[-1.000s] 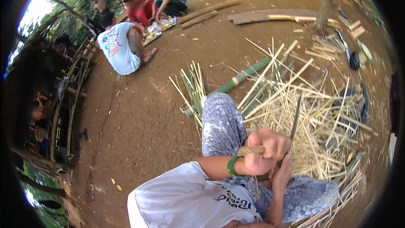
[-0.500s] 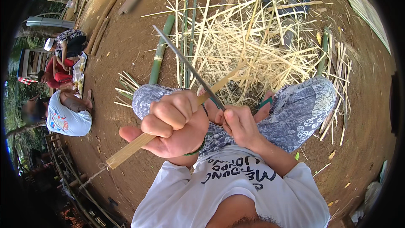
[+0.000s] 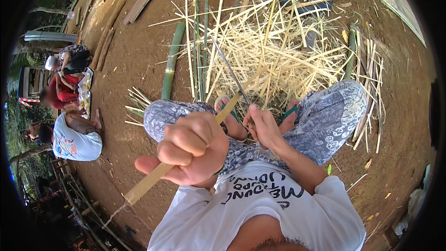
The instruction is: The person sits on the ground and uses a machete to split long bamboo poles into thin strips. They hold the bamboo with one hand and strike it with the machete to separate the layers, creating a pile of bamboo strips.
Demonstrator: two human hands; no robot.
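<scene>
Gripping a pale split bamboo strip (image 3: 186, 155) in your left hand (image 3: 190, 151), fingers fisted around it; your right hand (image 3: 261, 125) clasps a long dark metal blade (image 3: 231, 72) above the bamboo-shavings pile (image 3: 278, 51).

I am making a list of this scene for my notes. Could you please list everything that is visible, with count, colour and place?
bamboo strip: one, pale yellow, in the left hand
long knife: one, grey blade, at the right hand, crossing the strip
pile of bamboo slivers: one heap, straw colour, ahead of the feet
green bamboo stem: one, on the dirt, upper left
sandals: two, green straps, on the feet
other people: a few, seated at far left
left hand: fist around the strip
right hand: closed on the knife handle
</scene>
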